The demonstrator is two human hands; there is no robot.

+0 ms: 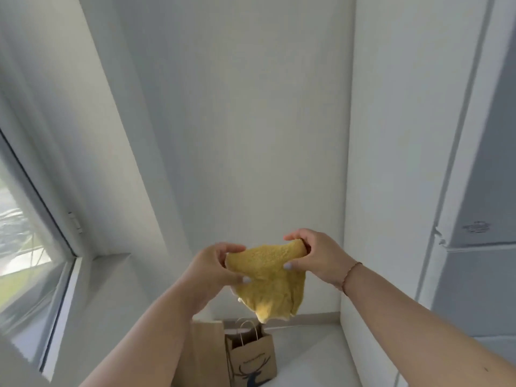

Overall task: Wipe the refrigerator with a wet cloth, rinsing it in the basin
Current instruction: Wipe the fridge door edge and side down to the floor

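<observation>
A yellow cloth hangs in the air between my two hands, in front of a white wall. My left hand pinches its left upper edge, thumb in front and fingers behind. My right hand grips the right upper corner, fingers curled over the top. The lower part of the cloth droops to a point. The white refrigerator stands on the right, its side panel facing me and its door seam further right. No basin is in view.
A window with a white sill is on the left. On the floor below the cloth stand two brown paper bags, one plain and one with handles and a dark print.
</observation>
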